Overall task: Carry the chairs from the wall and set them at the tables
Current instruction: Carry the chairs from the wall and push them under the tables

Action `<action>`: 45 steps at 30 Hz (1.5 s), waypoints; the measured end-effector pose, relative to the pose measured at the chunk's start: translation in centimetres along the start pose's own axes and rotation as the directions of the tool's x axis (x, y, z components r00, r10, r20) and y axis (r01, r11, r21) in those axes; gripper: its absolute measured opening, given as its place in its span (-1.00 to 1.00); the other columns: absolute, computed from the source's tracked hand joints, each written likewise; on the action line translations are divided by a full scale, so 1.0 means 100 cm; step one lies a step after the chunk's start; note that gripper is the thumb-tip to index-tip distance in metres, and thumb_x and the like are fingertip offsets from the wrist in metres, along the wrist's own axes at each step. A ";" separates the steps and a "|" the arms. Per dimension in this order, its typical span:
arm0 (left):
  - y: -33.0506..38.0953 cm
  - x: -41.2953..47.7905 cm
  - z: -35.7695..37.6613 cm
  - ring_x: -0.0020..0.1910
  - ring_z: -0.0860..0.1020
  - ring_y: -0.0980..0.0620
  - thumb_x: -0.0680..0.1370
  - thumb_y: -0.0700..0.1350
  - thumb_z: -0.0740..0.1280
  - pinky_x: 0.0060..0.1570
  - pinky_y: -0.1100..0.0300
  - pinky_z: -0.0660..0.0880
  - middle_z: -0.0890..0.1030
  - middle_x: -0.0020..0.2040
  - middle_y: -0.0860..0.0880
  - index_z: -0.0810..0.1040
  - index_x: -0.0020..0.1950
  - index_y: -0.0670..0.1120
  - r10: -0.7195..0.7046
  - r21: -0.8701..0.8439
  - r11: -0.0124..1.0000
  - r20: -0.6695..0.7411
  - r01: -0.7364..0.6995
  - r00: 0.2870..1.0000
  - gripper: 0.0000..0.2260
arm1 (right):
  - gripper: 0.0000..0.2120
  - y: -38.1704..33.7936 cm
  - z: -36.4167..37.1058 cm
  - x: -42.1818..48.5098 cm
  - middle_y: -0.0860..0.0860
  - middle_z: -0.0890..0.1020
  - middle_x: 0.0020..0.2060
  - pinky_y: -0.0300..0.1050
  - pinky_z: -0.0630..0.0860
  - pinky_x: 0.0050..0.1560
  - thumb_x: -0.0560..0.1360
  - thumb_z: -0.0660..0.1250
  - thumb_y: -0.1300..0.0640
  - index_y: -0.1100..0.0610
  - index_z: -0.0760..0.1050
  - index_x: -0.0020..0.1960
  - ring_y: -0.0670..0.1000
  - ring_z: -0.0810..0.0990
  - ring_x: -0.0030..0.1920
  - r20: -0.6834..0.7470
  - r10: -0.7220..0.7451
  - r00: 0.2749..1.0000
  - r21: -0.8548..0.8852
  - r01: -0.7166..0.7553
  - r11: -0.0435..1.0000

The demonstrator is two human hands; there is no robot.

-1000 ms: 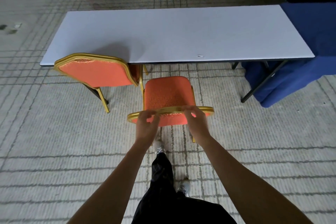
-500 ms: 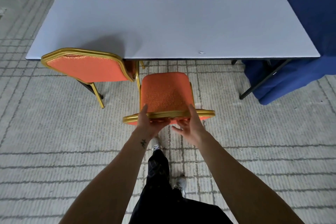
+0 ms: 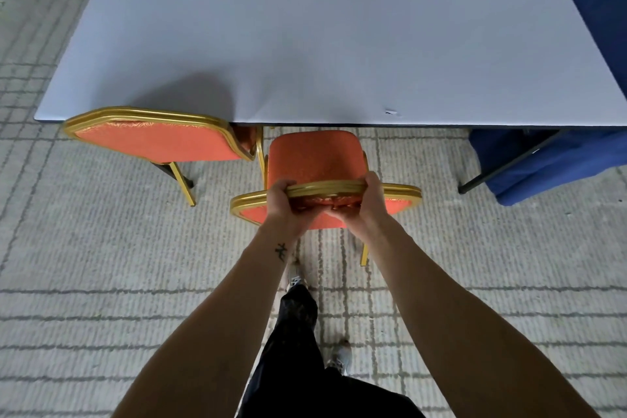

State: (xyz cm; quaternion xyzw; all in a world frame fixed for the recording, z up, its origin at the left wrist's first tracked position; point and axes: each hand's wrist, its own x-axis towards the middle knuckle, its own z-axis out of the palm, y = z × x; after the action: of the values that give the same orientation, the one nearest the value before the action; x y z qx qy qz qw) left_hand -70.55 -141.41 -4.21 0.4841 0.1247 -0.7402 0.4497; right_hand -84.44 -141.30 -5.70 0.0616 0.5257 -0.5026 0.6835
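Observation:
An orange chair (image 3: 314, 158) with a gold frame stands in front of me, its seat facing the white table (image 3: 305, 54). My left hand (image 3: 283, 204) and my right hand (image 3: 368, 200) both grip the gold top rail of its backrest, fingers curled under the rail. The front edge of the seat lies just short of the table's near edge. A second orange chair (image 3: 152, 137) stands to the left, its seat tucked under the table.
A table draped in blue cloth (image 3: 556, 163) adjoins the white table on the right, and a dark table leg (image 3: 502, 163) slants in front of it. Grey patterned carpet covers the floor. My legs and shoes show below the chair.
The chair and I have moved closer to the table. My right hand, loose on the rail half a second ago, now grips it with the fingers under the rail.

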 end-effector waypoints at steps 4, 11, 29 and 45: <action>-0.001 -0.003 -0.006 0.23 0.50 -0.36 0.54 -0.14 0.28 0.16 -0.37 0.54 0.52 0.25 -0.34 0.44 0.26 -0.25 -0.009 0.048 0.999 -0.037 0.011 0.999 -0.67 | -0.71 0.008 -0.006 -0.004 0.25 0.54 0.05 0.48 0.46 0.26 0.49 0.29 0.05 0.19 0.43 0.13 0.29 0.54 0.12 -0.009 0.029 1.000 -0.044 -0.029 0.999; -0.047 -0.010 -0.064 0.25 0.52 -0.42 0.37 -0.17 0.31 0.17 -0.45 0.51 0.53 0.21 -0.36 0.44 0.26 -0.29 0.046 0.029 0.999 -0.065 -0.044 0.997 -0.53 | -0.80 0.056 -0.059 -0.030 0.24 0.61 -0.07 0.43 0.47 0.31 0.55 0.26 0.10 0.24 0.49 0.01 0.26 0.61 0.04 -0.039 0.020 0.999 -0.083 -0.023 0.996; -0.044 -0.002 -0.063 0.25 0.56 -0.38 0.29 -0.16 0.33 0.19 -0.38 0.53 0.56 0.15 -0.32 0.48 0.19 -0.24 0.081 0.044 0.996 -0.078 -0.078 0.994 -0.53 | -0.78 0.054 -0.047 -0.018 0.22 0.64 0.03 0.38 0.56 0.21 0.54 0.27 0.12 0.21 0.51 0.13 0.27 0.66 0.09 -0.199 -0.005 0.980 0.123 0.030 0.992; 0.024 0.048 -0.017 0.05 0.57 -0.31 0.54 -0.19 0.23 0.25 -0.42 0.48 0.57 -0.07 -0.25 0.46 -0.08 -0.23 0.146 0.060 0.988 -0.109 -0.140 0.983 -0.90 | -0.56 0.037 0.018 0.044 0.26 0.66 0.09 0.38 0.60 0.15 0.50 0.31 0.07 0.26 0.51 0.32 0.29 0.67 0.16 -0.232 -0.075 0.970 0.098 0.100 0.990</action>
State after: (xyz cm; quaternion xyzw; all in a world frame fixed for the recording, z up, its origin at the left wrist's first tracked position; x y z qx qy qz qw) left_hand -68.26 -144.32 -8.39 0.5444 0.0954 -0.6804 0.4812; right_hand -80.74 -143.41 -9.97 0.1328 0.5747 -0.5498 0.5914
